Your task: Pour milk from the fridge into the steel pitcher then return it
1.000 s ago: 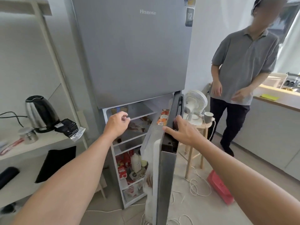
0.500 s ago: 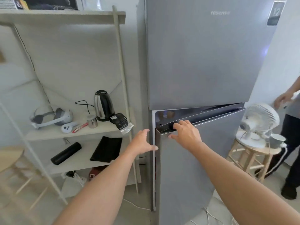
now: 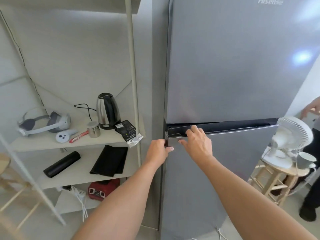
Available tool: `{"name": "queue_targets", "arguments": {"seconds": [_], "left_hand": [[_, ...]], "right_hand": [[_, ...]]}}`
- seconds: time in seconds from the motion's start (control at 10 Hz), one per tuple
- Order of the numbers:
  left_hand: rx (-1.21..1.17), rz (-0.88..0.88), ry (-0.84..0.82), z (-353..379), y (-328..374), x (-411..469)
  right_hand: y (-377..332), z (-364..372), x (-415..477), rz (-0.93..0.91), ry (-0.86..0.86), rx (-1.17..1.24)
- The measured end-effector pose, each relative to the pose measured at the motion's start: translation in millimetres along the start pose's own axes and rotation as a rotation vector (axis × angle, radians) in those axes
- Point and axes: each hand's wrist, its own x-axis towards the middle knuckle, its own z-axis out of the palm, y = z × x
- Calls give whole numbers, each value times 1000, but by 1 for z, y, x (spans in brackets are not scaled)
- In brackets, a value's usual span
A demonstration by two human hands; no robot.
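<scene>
We face the fridge (image 3: 233, 66), its lower door (image 3: 216, 170) nearly flush, a dark handle slot (image 3: 233, 128) showing along its top. Our right hand (image 3: 197, 143) hooks bent fingers into that slot, thumb spread on the panel — the natural purchase for swinging the door. Our left hand (image 3: 158, 149) curls round the door's left edge, thumb on its face, probably steadying it. The milk is out of sight, presumably inside.

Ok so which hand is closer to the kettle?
Left. The left hand holds the fridge door at its left edge, toward the kettle; the right hand grips the door's top, further right.
</scene>
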Motion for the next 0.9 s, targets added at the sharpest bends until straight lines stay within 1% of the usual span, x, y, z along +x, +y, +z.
{"name": "queue_targets", "arguments": {"seconds": [0.1,0.2,0.4,0.6,0.7,0.8,0.9], "left_hand": [[-24,-23,32,3,2,8],[-37,-26,49,5,0,15],[-28,-43,66,10,-2,28],[-42,-67,74,12,-4,32],[26,-70,40,9,-2,30],[165,-66,15,0,2,24],[291,-83,-6,-20,12,15]], "right_hand": [[-1,8,10,-4,24,-46],[0,17,14,-56,78,-24],[1,24,21,-64,176,50],[3,27,23,-96,200,48],[7,26,24,-121,230,41],[9,26,23,-140,216,19],[13,19,32,-185,281,79]]}}
